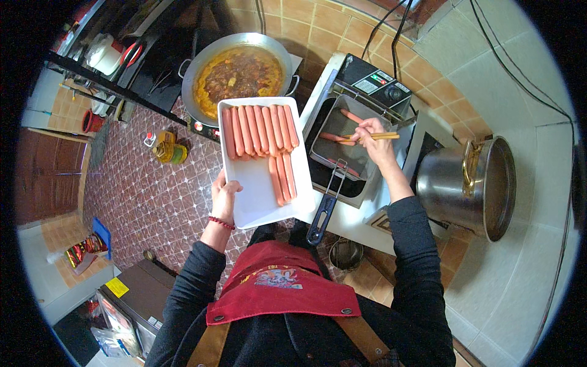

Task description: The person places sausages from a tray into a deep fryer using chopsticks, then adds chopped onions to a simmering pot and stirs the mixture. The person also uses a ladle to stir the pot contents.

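My left hand [223, 197] grips the left edge of a white rectangular tray [247, 192], thumb over the rim. A row of pink sausages [259, 130] fills its far part, with more beneath them, and a few lie nearer its right side. In my right hand [375, 138] is a pair of wooden chopsticks [390, 136], held over the wire basket [360, 160] of an electric deep fryer [373, 85]. Their tips meet a sausage [331, 137] inside the basket. Another sausage [351, 115] lies behind it, and one [344, 168] rests near the front wall.
The basket's black handle [322, 220] juts toward me. Beyond the tray, a wide two-handled pan [189, 94] of brown broth stands on a cooker. A large steel stockpot [447, 179] is at right. Bottled yellow oil [170, 149] stands on the tiled floor. Cables [396, 39] hang behind the fryer.
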Demonstrator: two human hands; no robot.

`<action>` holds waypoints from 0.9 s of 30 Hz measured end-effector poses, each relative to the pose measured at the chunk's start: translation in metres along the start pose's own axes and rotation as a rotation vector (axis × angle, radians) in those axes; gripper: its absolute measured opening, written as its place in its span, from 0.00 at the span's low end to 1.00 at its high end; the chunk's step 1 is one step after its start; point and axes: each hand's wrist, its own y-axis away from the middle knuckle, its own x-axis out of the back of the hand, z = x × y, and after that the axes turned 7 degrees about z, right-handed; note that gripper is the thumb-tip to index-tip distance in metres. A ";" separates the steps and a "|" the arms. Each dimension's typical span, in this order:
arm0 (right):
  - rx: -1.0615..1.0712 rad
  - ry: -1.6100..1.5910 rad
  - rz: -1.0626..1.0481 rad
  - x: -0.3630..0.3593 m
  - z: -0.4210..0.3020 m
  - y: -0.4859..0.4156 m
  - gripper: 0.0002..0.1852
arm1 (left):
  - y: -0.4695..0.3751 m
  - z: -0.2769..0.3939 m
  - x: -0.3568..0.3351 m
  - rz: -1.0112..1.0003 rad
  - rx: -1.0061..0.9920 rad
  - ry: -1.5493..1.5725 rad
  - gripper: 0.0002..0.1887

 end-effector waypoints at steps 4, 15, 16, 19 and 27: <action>-0.028 -0.140 0.294 0.008 0.018 0.010 0.08 | -0.007 -0.007 0.004 -0.008 -0.020 -0.033 0.22; -0.133 -0.568 0.642 0.050 0.015 0.067 0.11 | -0.008 -0.006 0.001 -0.020 -0.056 -0.054 0.23; -0.127 -0.606 0.671 0.054 0.013 0.071 0.11 | -0.011 -0.008 0.002 -0.026 -0.065 -0.068 0.23; -0.068 -0.733 0.667 0.069 0.007 0.080 0.13 | -0.014 -0.009 -0.003 -0.019 -0.057 -0.071 0.23; -0.190 -0.846 0.428 0.003 -0.089 0.108 0.12 | -0.005 -0.003 -0.013 -0.001 -0.052 -0.005 0.33</action>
